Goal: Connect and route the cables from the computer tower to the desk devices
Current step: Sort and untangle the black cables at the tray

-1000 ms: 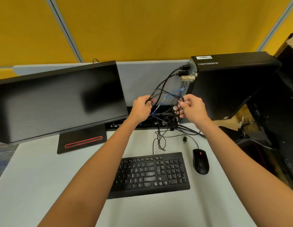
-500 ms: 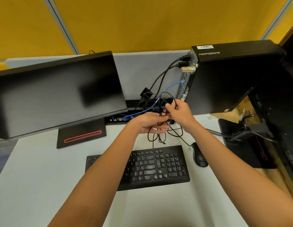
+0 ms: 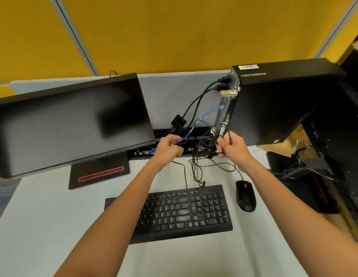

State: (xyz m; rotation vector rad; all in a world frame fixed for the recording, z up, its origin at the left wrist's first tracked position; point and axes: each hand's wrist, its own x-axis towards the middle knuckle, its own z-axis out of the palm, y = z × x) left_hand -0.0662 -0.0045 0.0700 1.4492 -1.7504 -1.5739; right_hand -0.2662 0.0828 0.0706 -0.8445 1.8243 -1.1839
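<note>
A black computer tower (image 3: 274, 100) stands at the back right of the desk, its rear ports facing left. Black cables (image 3: 196, 102) and a blue cable (image 3: 211, 111) run from those ports down to a tangle behind the keyboard. My left hand (image 3: 170, 146) grips a bundle of black and blue cables. To its right, my right hand (image 3: 231, 145) pinches thin black cables close to the tower's lower rear. Loose thin cables (image 3: 196, 170) hang down onto the desk between my hands. A small black adapter (image 3: 178, 121) dangles on one cable.
A black monitor (image 3: 70, 124) on a red-striped base (image 3: 99, 171) fills the left. A black keyboard (image 3: 184, 211) and a black mouse (image 3: 245, 195) lie in front. A grey partition (image 3: 174, 92) stands behind; boxes and dark equipment (image 3: 314, 176) crowd the right.
My hands came together low over the desk, then drew apart again with cables in each. The right hand rose toward the tower's rear, and the camera tilted.
</note>
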